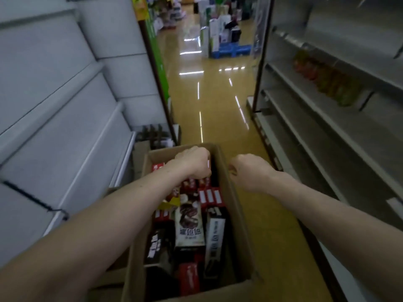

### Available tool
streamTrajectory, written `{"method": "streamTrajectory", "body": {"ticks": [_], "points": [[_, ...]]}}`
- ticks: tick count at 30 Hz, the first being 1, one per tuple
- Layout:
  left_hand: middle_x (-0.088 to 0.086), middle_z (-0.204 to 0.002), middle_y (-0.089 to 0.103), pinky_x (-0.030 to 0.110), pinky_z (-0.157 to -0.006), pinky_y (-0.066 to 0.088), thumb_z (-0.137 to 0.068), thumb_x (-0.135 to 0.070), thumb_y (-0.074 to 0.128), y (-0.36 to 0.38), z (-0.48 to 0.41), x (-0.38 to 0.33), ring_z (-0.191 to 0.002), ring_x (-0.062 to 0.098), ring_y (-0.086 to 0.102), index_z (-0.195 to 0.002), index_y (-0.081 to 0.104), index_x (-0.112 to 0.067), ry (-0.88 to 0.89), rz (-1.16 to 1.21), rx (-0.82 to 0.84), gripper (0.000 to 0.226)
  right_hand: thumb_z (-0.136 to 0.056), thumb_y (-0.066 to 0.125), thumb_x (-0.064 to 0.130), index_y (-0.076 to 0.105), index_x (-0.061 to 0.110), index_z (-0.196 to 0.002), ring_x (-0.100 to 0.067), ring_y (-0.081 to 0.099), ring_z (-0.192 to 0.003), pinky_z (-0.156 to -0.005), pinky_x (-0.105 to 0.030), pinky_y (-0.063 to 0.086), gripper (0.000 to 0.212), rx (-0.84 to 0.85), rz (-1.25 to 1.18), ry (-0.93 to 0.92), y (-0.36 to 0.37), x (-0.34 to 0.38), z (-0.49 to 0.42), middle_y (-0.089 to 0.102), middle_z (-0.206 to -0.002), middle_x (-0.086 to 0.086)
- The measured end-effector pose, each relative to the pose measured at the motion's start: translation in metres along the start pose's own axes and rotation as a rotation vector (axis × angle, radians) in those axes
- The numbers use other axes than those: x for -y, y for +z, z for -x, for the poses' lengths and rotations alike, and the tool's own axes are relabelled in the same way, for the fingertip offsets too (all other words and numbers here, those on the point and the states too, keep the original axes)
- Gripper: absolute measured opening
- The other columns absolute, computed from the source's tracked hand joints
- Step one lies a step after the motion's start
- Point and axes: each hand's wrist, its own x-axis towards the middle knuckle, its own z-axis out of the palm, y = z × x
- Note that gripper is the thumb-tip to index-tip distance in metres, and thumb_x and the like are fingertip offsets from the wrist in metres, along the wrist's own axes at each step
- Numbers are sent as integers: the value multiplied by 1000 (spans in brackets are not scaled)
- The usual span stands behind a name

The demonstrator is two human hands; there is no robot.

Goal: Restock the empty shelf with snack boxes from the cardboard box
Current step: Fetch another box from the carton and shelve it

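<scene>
White characters are printed on a dark carton among the snack boxes [189,225], but they are too blurred to be read. Pictures of chocolate-coated cakes are shown on that carton, and red cartons with white label panels are packed beside it. The snack boxes are held in an open cardboard box [238,216], which is set on the floor [218,105] in the middle of an aisle.

The hands are kept apart. The left hand [193,163] is lowered into the far end of the cardboard box with its fingers curled down among the red cartons; whether anything is gripped cannot be told, since the fingertips are hidden. The right hand [250,171] is curled round the rim of the box's right wall.

The floor is tan and glossy, and ceiling lights are mirrored in it. White shelves [65,127] are seen on the left. Grey shelving [322,136] is seen on the right, where a row of orange and green packets [327,81] is kept. A blue display base [231,51] is placed at the aisle's far end.
</scene>
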Motion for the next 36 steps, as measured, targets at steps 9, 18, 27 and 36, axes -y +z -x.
{"method": "streamTrajectory", "body": {"ticks": [9, 18, 27, 36], "points": [[4, -112, 64, 30, -73, 50, -87, -26, 66, 59, -7, 109, -95, 20, 60, -115, 63, -14, -161, 215, 111, 30, -93, 54, 23, 62, 14, -91, -18, 65, -79, -73, -35, 58, 12, 115, -64, 49, 68, 52, -45, 66, -87, -1], [11, -117, 65, 39, -94, 52, -87, -21, 71, 125, -24, 156, -105, 25, 64, -118, 58, -8, -545, 832, 152, 36, -94, 53, 24, 61, 15, -111, -21, 61, -93, -79, -34, 55, 21, 232, -85, 39, 120, 62, -88, 64, -106, -3], [12, -123, 57, 48, -100, 43, -87, -24, 71, 181, -49, 158, -117, 28, 52, -129, 47, -5, -1005, 1467, 63, 53, -95, 50, 17, 57, 15, -122, -25, 56, -109, -88, -38, 50, 28, 352, -185, -36, 173, 63, -140, 59, -122, -6], [9, -118, 64, 30, -60, 47, -79, -30, 79, 210, -88, 154, -82, 19, 61, -129, 52, -9, -1208, 1893, -262, 62, -98, 47, 14, 44, 21, -138, -27, 54, -114, -93, -40, 49, 41, 417, -399, 31, 204, 54, -157, 54, -132, -6]]}}
